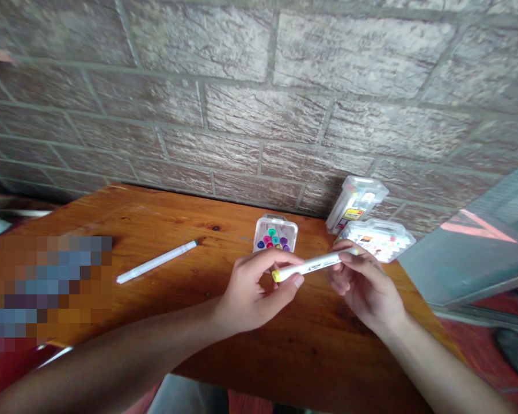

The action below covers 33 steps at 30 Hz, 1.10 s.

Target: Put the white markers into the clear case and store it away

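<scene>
The yellow-ended marker [317,265] is held in the air above the counter, slanting between two hands. Behind everything rises a wall [242,109] of rough, grey-brown blocks. The wooden counter [168,224] stands against it and carries all the containers. Over it, the left hand [254,296] has its grip pinching the marker between thumb and fingers near the yellow end; the right hand [369,287] has its grip closed on the other end.

Of the containers, two clear plastic cases are near the counter's right edge. The upright case [357,204] stands beside the wall, with pale sticks inside and a yellow and red label. Just in front of it, the low case [380,238] is filled with white markers and bears an orange label. The small clear box [263,230], partly hidden by the left hand, holds markers seen end-on, their round caps [271,233] teal, pink, blue and purple. To the left, apart from every container, a single loose marker [157,261] lies on the bare wood, white with a dark end.
</scene>
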Available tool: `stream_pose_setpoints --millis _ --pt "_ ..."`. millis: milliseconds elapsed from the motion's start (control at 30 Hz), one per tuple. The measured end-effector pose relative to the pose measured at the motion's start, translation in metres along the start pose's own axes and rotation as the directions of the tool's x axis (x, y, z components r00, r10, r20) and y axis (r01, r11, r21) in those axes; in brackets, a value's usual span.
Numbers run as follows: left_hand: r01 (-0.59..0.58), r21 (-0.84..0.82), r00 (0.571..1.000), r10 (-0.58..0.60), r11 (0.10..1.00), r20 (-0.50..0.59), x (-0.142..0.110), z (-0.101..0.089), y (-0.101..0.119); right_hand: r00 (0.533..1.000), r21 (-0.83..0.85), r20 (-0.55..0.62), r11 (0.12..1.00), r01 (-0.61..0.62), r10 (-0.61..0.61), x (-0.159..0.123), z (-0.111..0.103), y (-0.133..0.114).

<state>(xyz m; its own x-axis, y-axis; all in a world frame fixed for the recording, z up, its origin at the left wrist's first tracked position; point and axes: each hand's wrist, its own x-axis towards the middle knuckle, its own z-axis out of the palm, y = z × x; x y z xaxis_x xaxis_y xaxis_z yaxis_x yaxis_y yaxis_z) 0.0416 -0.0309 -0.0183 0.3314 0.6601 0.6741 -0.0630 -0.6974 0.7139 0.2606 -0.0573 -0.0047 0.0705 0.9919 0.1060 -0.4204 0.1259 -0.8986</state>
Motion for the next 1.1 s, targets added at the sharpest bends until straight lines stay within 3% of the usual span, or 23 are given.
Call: stream_pose_setpoints --millis 100,267,500,867,1000,1100 --pt "0.085 0.027 0.989 -0.088 0.996 0.115 0.0 0.004 -0.006 0.99 -0.023 -0.018 0.99 0.137 -0.137 -0.004 0.003 -0.006" --pt "0.097 0.125 0.955 -0.128 0.987 0.268 -0.002 0.005 -0.005 0.966 -0.089 -0.033 0.963 0.253 -0.257 -0.009 0.008 -0.008" --pt "0.107 0.119 0.976 -0.127 0.987 0.179 0.001 -0.002 -0.008 0.961 -0.08 -0.1 0.965 0.251 -0.258 -0.003 0.004 -0.009" --pt "0.143 -0.088 0.989 -0.141 0.986 0.032 -0.004 0.0 -0.015 0.945 -0.153 -0.001 0.934 0.322 -0.326 -0.002 -0.005 -0.007" --pt "0.162 -0.236 0.98 -0.184 0.958 -0.075 0.004 0.001 -0.014 0.896 -0.378 0.108 0.816 0.438 -0.431 -0.009 -0.007 -0.008" --pt "0.158 -0.3 0.967 -0.21 0.941 -0.147 0.01 -0.001 -0.013 0.771 -0.574 0.258 0.55 0.607 -0.582 -0.017 -0.005 -0.011"
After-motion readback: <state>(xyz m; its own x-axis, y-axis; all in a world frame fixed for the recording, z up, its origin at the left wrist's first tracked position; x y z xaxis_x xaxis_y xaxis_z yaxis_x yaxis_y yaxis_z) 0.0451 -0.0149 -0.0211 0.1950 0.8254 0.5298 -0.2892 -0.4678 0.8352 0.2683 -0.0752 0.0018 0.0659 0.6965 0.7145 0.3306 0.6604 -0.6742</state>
